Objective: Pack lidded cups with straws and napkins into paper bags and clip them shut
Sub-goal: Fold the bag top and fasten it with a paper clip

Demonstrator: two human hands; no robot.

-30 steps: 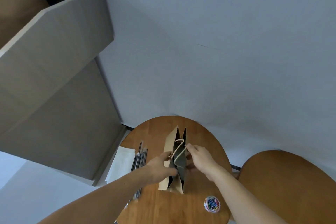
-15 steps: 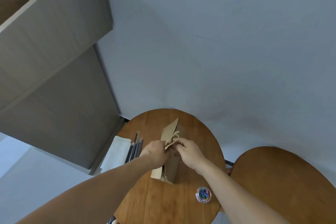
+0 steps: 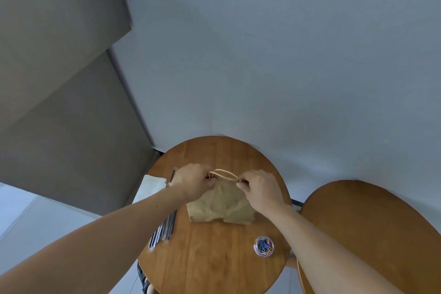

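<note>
Turned paper bag (image 3: 219, 205) broadside at centre of table (image 3: 214, 258), mouth flattened; pinched top corners with left hand (image 3: 194, 182), right hand (image 3: 259, 190). Probably ready for clipping.

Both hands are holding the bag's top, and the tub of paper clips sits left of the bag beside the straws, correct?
No. The head view shows the tub of paper clips right of the paper bag, away from the straws. The left hand and right hand do hold its top.

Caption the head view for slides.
Left hand and right hand grip the top of a paper bag on a table, paperclip tub nearby.
</note>
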